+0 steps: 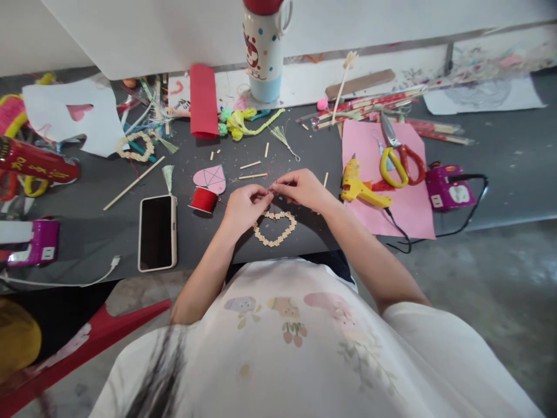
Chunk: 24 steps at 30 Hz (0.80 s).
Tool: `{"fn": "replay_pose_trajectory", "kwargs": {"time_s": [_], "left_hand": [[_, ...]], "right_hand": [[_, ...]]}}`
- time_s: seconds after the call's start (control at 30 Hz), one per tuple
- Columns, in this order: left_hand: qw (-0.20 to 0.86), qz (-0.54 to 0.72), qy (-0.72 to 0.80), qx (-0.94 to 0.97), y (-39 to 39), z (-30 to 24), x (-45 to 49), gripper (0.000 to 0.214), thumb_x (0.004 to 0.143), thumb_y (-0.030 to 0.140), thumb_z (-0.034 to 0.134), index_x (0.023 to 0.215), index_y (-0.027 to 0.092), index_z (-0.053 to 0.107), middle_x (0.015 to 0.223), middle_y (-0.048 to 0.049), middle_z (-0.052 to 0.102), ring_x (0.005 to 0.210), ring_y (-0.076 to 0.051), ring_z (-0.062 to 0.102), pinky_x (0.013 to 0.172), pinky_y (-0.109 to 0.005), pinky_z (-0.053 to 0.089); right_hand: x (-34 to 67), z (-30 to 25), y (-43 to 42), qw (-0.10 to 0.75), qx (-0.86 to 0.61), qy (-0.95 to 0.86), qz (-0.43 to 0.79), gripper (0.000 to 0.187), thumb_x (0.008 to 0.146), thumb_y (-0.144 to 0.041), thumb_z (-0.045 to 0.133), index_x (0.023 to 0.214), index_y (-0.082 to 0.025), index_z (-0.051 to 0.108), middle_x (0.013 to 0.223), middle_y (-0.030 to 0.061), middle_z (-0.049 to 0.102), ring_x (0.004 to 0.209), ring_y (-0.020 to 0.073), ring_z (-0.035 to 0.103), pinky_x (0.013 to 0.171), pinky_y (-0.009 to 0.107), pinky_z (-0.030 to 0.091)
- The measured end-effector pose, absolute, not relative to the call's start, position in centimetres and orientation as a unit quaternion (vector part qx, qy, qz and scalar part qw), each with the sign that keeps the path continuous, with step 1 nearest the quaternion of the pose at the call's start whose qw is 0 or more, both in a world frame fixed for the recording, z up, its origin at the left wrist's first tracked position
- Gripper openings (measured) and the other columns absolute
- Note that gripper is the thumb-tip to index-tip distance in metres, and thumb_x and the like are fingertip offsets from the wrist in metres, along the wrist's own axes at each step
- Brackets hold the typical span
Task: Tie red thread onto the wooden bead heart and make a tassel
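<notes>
My left hand (247,208) and my right hand (303,189) meet above the dark table, each pinching thin red thread (274,204). The thread runs down to the top notch of a heart (275,242) made of small pale wooden bits, which lies just below my hands. Left of my left hand sits a spool of red thread (204,200), touching a pink paper heart (210,177) with lines drawn on it. Short wooden sticks (253,176) lie beyond my fingers, along with a pale tassel (281,137).
On the right, a yellow glue gun (359,184) and scissors (398,154) rest on pink paper (369,222). A phone (156,233) lies at left. At the back stands a tall bottle (264,55). A second wooden heart (136,155) lies by white paper (52,110).
</notes>
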<state>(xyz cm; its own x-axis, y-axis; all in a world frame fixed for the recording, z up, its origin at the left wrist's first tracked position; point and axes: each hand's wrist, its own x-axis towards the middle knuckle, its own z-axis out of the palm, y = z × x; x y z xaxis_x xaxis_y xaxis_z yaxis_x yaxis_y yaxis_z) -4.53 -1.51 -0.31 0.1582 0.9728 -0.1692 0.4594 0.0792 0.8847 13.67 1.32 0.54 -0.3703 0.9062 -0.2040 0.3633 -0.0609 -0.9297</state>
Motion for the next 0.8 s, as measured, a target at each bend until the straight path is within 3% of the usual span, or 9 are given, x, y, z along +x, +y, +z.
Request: {"fn": "replay_pose_trajectory", "kwargs": {"time_s": [0.4, 0.6, 0.8], "left_hand": [[0.443, 0.275, 0.578, 0.628, -1.45, 0.03, -4.24, 0.020, 0.078, 0.034, 0.063, 0.081, 0.016, 0.070, 0.073, -0.0017, 0.070, 0.063, -0.013, 0.061, 0.059, -0.023, 0.044], [0.430, 0.266, 0.582, 0.636, -1.49, 0.06, -4.30, 0.020, 0.077, 0.034, 0.063, 0.080, 0.016, 0.070, 0.074, -0.0024, 0.071, 0.063, -0.013, 0.059, 0.059, -0.023, 0.043], [0.425, 0.264, 0.583, 0.641, -1.46, 0.06, -4.24, 0.019, 0.078, 0.034, 0.063, 0.081, 0.016, 0.070, 0.071, -0.0018, 0.069, 0.063, -0.013, 0.059, 0.060, -0.024, 0.043]], "right_hand": [[13.42, 0.89, 1.78, 0.254, -0.513, -0.596, 0.564, 0.027, 0.083, -0.038, 0.062, 0.083, -0.012, 0.073, 0.047, -0.0031, 0.055, 0.036, 0.0046, 0.041, 0.037, 0.020, 0.027], [13.39, 0.38, 1.94, 0.282, -0.499, -0.561, 0.598, 0.024, 0.082, -0.037, 0.066, 0.078, -0.014, 0.072, 0.059, 0.0019, 0.064, 0.042, 0.0053, 0.045, 0.036, 0.019, 0.029], [13.13, 0.52, 1.80, 0.293, -0.513, -0.540, 0.599, 0.019, 0.078, -0.033, 0.070, 0.078, -0.014, 0.072, 0.060, 0.0010, 0.064, 0.044, 0.0054, 0.047, 0.037, 0.019, 0.031]]}}
